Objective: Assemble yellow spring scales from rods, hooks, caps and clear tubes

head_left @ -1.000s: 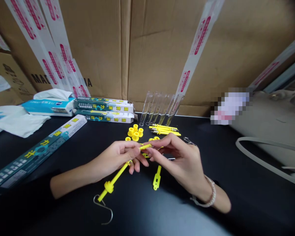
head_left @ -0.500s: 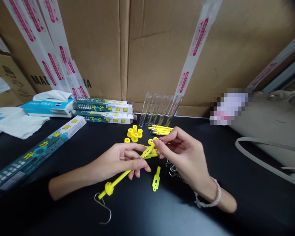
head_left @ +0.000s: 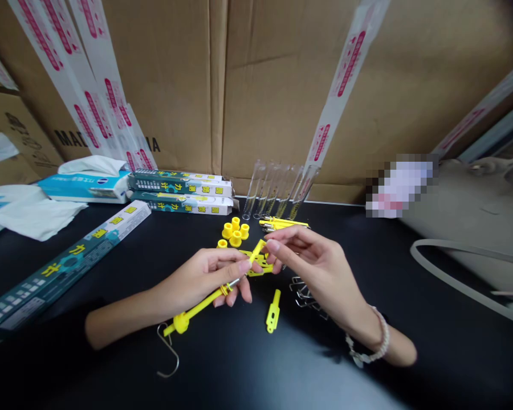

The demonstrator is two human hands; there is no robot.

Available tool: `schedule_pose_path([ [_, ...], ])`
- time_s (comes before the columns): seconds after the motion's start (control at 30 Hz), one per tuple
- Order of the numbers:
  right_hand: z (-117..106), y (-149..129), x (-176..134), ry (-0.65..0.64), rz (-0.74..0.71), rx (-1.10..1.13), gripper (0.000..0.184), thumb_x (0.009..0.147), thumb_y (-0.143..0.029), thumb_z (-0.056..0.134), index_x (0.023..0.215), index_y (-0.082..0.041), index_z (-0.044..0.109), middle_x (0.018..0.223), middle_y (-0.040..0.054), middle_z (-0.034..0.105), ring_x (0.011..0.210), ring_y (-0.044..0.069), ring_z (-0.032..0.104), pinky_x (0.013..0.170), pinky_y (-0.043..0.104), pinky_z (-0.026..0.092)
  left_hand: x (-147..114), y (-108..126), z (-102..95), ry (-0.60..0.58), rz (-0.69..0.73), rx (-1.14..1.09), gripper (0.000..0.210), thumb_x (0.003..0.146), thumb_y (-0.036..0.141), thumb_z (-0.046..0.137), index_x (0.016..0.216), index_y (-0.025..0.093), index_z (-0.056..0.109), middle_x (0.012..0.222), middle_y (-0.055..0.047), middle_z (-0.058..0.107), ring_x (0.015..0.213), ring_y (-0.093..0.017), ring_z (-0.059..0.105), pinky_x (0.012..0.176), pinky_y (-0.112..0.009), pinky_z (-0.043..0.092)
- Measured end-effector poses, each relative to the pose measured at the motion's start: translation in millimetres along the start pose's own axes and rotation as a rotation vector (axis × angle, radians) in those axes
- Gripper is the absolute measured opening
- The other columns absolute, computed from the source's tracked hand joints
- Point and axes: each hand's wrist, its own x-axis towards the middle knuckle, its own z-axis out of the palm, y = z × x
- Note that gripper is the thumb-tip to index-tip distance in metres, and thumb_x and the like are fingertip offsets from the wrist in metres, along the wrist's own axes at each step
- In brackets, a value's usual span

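My left hand [head_left: 224, 273] pinches a yellow plastic spring-scale core [head_left: 205, 304] between thumb and fingers. Metal shows along its middle, partly covered by my fingers. A yellow knob sits near its lower end, where a wire hook [head_left: 171, 361] hangs. The flat yellow end piece [head_left: 257, 249] sticks out above my left thumb. At that tip, my right hand [head_left: 316, 262] has thumb and forefinger closed together; whatever they grip is hidden. Below, a loose yellow end piece [head_left: 273, 311] lies on the table. Further yellow pieces [head_left: 263, 266] lie behind the hands.
Yellow caps [head_left: 236, 238], yellow rods [head_left: 277, 223] and upright clear tubes [head_left: 271, 191] stand or lie at the back. Wire hooks [head_left: 301, 293] are beside my right hand. Printed boxes [head_left: 179, 193], one long box [head_left: 68, 265] and tissues [head_left: 85, 185] are left; a bag [head_left: 474, 210] is right.
The core has shifted slightly left and down, and the hook with it. My left thumb has slid up onto the end piece. Metal now shows below the left fingers.
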Motion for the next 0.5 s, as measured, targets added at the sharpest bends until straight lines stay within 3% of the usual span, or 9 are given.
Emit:
schedule_pose_path([
  [0.17, -7.9, 2.1, 4.3, -0.045, 0.032, 0.019, 0.019, 0.082, -0.032, 0.078, 0.097, -0.02, 0.077, 0.095, 0.0045, 0.078, 0.074, 0.013, 0.073, 0.069, 0.022, 0.062, -1.7, 1.7, 2.3, 0.012, 0.016, 0.016, 0.031, 0.093, 0.041, 0.064, 0.093, 0.011, 0.072, 0.087, -0.007, 0.075, 0.053, -0.006, 0.055, 0.042, -0.015, 0.038],
  [0.3, -7.7, 2.1, 1.1, -0.082, 0.081, 0.019, 0.021, 0.08, -0.032, 0.08, 0.098, -0.02, 0.078, 0.095, 0.0051, 0.08, 0.086, 0.018, 0.077, 0.076, 0.027, 0.063, -2.4, 1.9, 2.6, 0.005, -0.003, 0.025, 0.033, 0.093, 0.042, 0.063, 0.1, 0.011, 0.073, 0.084, -0.008, 0.075, 0.052, -0.007, 0.055, 0.041, -0.016, 0.038],
  [0.5, -4.1, 5.0, -1.1, -0.162, 0.154, 0.039, 0.025, 0.08, -0.035, 0.08, 0.098, -0.019, 0.076, 0.086, 0.0042, 0.08, 0.079, 0.018, 0.077, 0.079, 0.031, 0.063, -1.7, 1.3, 2.7, 0.008, 0.002, 0.034, 0.038, 0.092, 0.045, 0.064, 0.104, 0.01, 0.074, 0.077, -0.007, 0.073, 0.051, -0.008, 0.053, 0.04, -0.016, 0.039],
])
